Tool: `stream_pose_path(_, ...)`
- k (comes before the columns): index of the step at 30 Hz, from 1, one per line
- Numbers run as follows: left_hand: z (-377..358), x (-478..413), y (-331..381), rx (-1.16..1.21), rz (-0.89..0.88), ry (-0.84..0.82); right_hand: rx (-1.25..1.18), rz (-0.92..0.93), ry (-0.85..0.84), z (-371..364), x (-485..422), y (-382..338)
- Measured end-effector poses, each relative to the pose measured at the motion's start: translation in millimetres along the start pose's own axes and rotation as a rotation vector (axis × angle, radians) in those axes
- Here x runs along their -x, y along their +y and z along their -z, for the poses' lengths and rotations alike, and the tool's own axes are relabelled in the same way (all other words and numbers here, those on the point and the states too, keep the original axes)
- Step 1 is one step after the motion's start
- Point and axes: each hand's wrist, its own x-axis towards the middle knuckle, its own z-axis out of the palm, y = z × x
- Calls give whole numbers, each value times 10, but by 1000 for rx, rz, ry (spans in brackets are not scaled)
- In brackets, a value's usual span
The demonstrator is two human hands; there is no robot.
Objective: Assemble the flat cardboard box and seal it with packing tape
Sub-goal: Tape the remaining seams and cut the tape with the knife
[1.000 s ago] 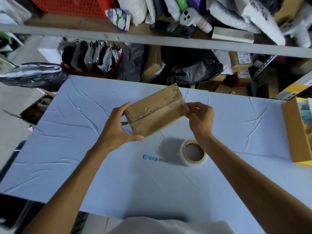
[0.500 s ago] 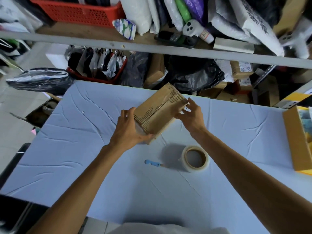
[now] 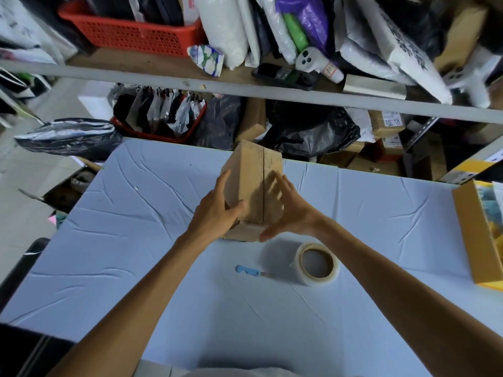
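Tape roll (image 3: 317, 264) and blue-handled cutter (image 3: 250, 270) lie on the blue table (image 3: 136, 254), just nearer the person than the cardboard box (image 3: 251, 183). A yellow carton (image 3: 475, 232) sits at the right edge; cluttered shelving (image 3: 245, 89) lines the far edge. Bare cloth surrounds the box. Left hand (image 3: 217, 210) clasps its left side, thumb on top; right hand (image 3: 288, 210) lies against its seamed face, fingers spread and blurred.

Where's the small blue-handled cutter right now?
Head view: the small blue-handled cutter lies flat on the pale blue table cover, just left of the clear packing tape roll, nearer the person than the cardboard box.
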Motion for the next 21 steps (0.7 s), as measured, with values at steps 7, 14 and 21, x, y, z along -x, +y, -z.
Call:
stream_pose_path(7, 265, -114, -171, -13, -77, -228, -25, 36, 66, 185, 16, 92)
stream_pose_path(14, 286, -358, 150, -784, -636, -209, -14, 77, -54, 288, -52, 55)
stream_pose_path(21, 209, -630, 287, -779, -467, -347, 64, 9, 246, 333, -71, 187)
